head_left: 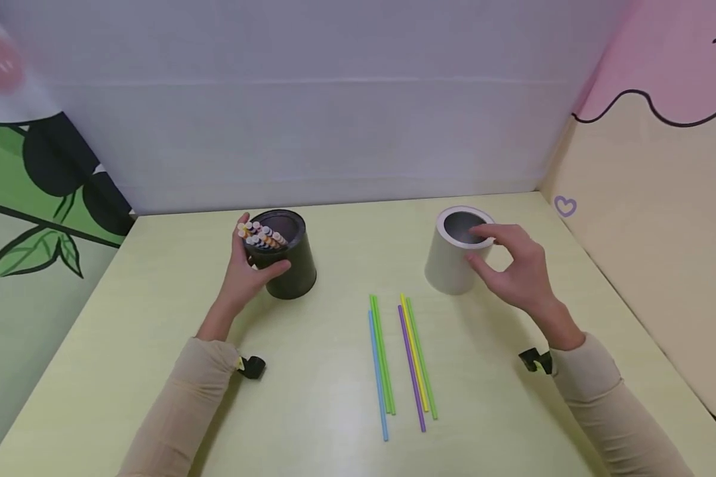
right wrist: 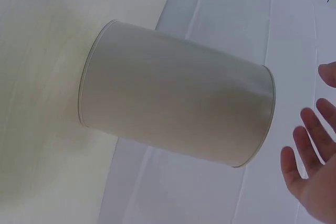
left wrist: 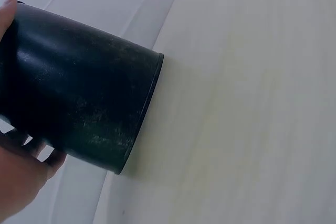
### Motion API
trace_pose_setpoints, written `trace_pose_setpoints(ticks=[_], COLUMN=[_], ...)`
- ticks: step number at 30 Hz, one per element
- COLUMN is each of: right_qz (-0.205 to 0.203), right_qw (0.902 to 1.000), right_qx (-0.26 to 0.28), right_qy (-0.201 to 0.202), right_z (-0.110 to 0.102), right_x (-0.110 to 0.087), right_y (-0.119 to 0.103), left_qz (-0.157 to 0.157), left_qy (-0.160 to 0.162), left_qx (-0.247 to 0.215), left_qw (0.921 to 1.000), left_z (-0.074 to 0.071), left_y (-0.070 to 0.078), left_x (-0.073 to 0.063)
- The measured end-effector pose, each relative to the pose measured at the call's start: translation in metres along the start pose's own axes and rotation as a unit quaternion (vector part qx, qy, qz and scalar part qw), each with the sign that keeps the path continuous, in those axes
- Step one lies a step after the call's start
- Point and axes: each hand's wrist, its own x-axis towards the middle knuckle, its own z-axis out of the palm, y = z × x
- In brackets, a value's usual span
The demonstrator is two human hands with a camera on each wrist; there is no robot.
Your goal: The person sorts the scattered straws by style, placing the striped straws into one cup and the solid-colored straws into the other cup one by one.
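1. At the left of the pale tabletop [head_left: 322, 384], a black cup [head_left: 295, 265] stands upright. The left hand [head_left: 244, 275] grips it, thumb across the near side and fingers behind.
2. The head view alone shows the cup's mouth: a cluster of sticks [head_left: 265, 235] with pale, round ends leans at the left of the rim.
3. The left wrist view alone shows the lower wall in close detail: glossy, with pale scuffs and a thin raised edge around the base. The sticks do not show there.
4. At the right, a white cup [head_left: 450, 265] stands upright. The head view gives its thick rim and grey interior; the right wrist view gives a smooth, matte, slightly tapered wall.
5. The right hand [head_left: 519, 271] is not gripping. In the head view, its fingers overlap the rim; the right wrist view shows a gap between fingertips and cup, with the fingers extended and spread.
6. Between the cups and nearer the person, slender straight straws lie in two groups, visible only in the head view. Left group: one blue straw [head_left: 378, 371] and two green straws [head_left: 384, 354]. Right group: one purple straw [head_left: 412, 368], one yellow straw [head_left: 414, 352] and one green straw [head_left: 421, 358].
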Motion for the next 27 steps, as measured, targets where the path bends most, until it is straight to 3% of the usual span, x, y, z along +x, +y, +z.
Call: trace_pose_setpoints(ticks=[6,12,20,24,27], right_qz=[0.095,0.195,0.236,0.239,0.243], right_qw=[0.9951,0.9782,0.9680,0.9668,0.9654], right_qx=[-0.023,0.001,0.033,0.050,0.056], right_qy=[-0.014,-0.073,-0.080,-0.076,-0.075], right_z=[0.000,0.006,0.018,0.021,0.024], right_x=[0.001,0.002,0.002,0.003,0.003], right_y=[0.014,0.023,0.037,0.042,0.044], left_qz=[0.019,0.046,0.085,0.141,0.207], left_qy=[-0.002,-0.002,0.050,0.094,0.120], left_qx=[0.029,0.044,0.073,0.057,0.035], left_qw=[0.9994,0.9979,0.9924,0.9839,0.9703], left_z=[-0.015,-0.034,-0.056,-0.061,-0.057], left_y=[0.003,0.017,0.055,0.077,0.094], left_x=[-0.009,-0.021,-0.037,-0.045,-0.053])
